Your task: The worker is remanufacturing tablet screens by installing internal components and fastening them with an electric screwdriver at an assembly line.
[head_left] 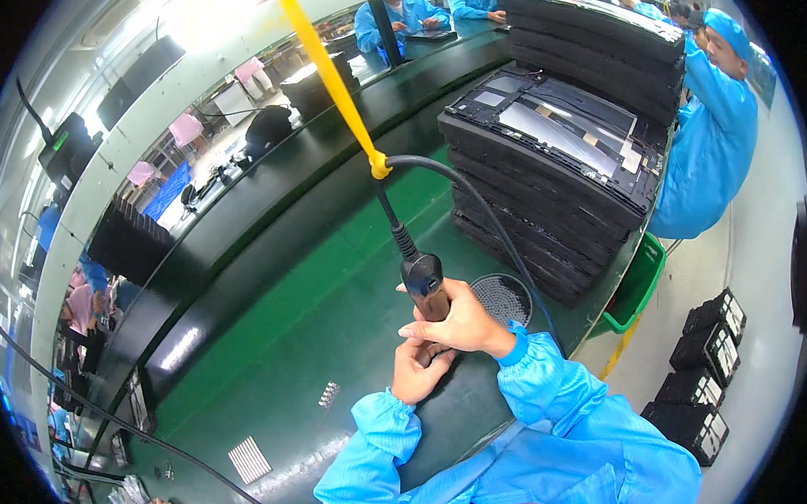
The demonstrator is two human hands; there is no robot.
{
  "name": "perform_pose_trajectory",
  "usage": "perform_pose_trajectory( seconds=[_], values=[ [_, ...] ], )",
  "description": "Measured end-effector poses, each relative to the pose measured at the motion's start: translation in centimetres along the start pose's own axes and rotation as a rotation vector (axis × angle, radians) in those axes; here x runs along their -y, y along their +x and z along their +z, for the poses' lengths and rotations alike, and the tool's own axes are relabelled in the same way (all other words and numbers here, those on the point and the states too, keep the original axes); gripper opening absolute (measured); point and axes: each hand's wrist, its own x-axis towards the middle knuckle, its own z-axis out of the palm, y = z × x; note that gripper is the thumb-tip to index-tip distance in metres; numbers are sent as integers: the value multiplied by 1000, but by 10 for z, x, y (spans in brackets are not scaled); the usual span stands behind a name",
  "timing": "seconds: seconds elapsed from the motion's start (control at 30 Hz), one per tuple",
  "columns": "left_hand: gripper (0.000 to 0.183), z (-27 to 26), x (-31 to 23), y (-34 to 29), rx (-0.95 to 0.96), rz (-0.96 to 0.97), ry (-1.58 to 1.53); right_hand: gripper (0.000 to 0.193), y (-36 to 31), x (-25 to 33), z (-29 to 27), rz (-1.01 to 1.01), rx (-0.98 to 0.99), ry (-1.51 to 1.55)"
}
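A black electric screwdriver [422, 276] hangs over the green bench from a yellow strap [334, 81], its dark cable arching off to the right. My right hand [470, 318] is wrapped round the tool's body. Just below it, my left hand [414, 370] is closed with curled fingers at the screwdriver's lower end; the tip is hidden by the fingers. Beside my right hand lies a round tray [505, 298] dotted with small holes. A small cluster of metal pieces [329, 394] and a silver striped piece [250, 460] rest on the bench to the left.
At the far right of the bench rises a tall stack of black foam trays [529, 225], with a laptop shell [572, 138] lying on it. A green bin [635, 291] stands on the floor beside more black stacks [706, 360]. A co-worker in blue [709, 147] stands beyond the stack.
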Motion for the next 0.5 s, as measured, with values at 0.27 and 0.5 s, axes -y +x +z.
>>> perform_pose_trajectory(
  seconds=[0.27,0.5],
  values=[
    [34,-15,-72,65,-271,509,642,39,-28,44,-25,250,449,219],
    [54,111,-186,137,378,1196,1114,47,-60,52,-17,-142,1100,159]
  ],
)
